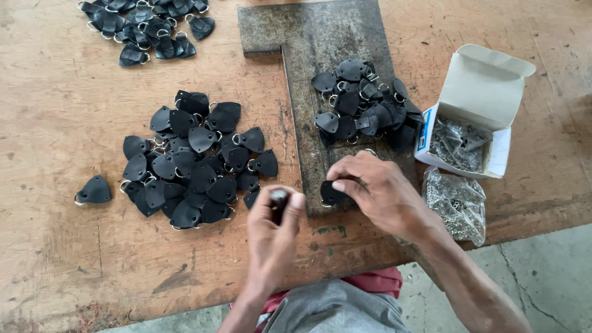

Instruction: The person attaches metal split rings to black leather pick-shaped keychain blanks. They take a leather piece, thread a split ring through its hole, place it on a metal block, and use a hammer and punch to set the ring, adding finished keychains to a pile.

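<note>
Gripping a short dark metal punch (279, 198) upright in a closed fist, the left hand (273, 237) sits just right of a big heap of black leather tabs with metal rings (196, 161). Beside it, the right hand (377, 191) pinches a single black leather tab (332, 193) flat on a worn grey metal slab (320, 61), a smaller tab pile (365, 110) just beyond its knuckles.

A small black leather tab (331, 192) is lying flat at the near edge of a dark, worn metal plate (320, 43) on the table, its rounded body mostly showing and its far side sitting under the fingertips that are pinning it. A short dark metal punch (279, 198) is standing nearly upright just left of the tab, its rounded top end pointing up toward the camera and its lower part sitting hidden inside the grip around it.
</note>
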